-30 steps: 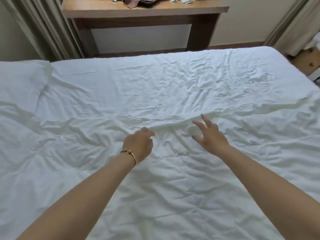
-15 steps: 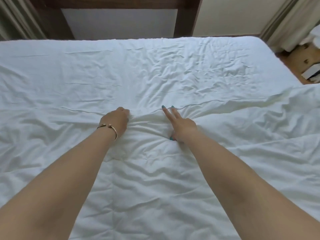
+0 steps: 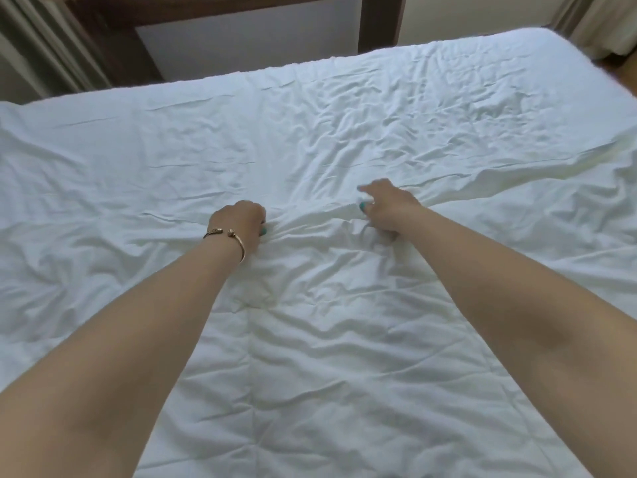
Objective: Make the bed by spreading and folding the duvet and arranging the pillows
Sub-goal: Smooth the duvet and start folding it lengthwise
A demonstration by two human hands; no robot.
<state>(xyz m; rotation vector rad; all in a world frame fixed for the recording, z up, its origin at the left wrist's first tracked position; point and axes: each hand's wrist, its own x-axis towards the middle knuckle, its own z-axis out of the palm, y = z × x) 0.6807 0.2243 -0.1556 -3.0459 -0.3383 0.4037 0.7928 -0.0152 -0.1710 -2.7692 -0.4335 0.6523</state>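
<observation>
A white quilted duvet [image 3: 310, 357] covers the near half of the bed, and its far edge runs across the middle. Beyond that edge lies the wrinkled white bed sheet [image 3: 310, 125]. My left hand [image 3: 239, 220], with a gold bangle on the wrist, is closed on the duvet's far edge. My right hand [image 3: 387, 205] pinches the same edge a short way to the right, its fingers curled around bunched fabric. Both arms stretch forward over the duvet. No pillow shows in this view.
A dark wooden table [image 3: 379, 22] stands past the far side of the bed against a pale wall. Curtains hang at the far left [image 3: 41, 53] and far right [image 3: 599, 25]. A strip of wooden floor [image 3: 620, 69] shows at the right edge.
Both hands reached forward onto the duvet's far edge. My right hand went from spread fingers to pinching the fabric. The view tilted down and the pillow left the frame.
</observation>
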